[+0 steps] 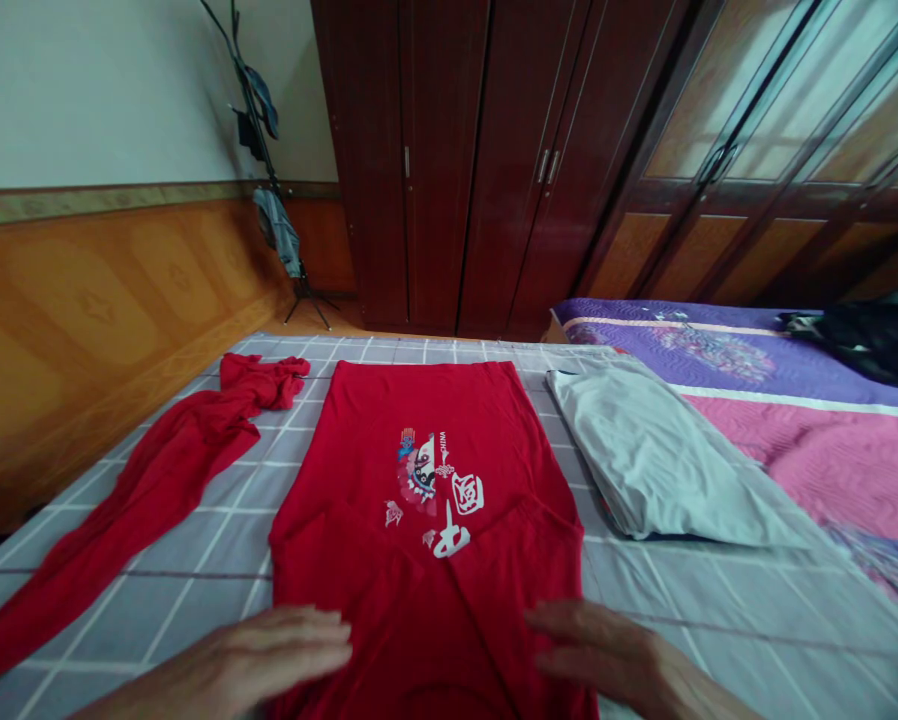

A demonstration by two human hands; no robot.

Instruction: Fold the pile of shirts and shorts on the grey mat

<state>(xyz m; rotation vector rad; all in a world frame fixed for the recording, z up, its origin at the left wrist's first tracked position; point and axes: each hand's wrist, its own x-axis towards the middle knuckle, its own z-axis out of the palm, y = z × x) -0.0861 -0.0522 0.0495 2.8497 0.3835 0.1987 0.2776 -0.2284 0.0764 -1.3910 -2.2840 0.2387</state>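
Note:
A red shirt (374, 460) with a printed picture and white characters lies spread on the bed, its printed side up. Folds run across its near half, and the nearest part leaves the frame at the bottom. My left hand (276, 645) is over the shirt's near left edge, fingers stretched out toward the right. Over the near right edge is my right hand (599, 645), slightly blurred, its fingers extended to the left. Neither hand holds anything. Whether the fingertips touch the cloth I cannot tell.
A long twisted red garment (171, 480) lies along the left of the checked bed sheet (194, 560). Folded pale grey cloth (659, 450) rests on the right. Beyond are a purple and pink bed (779, 420), a dark wardrobe (449, 180) and a coat stand (258, 120).

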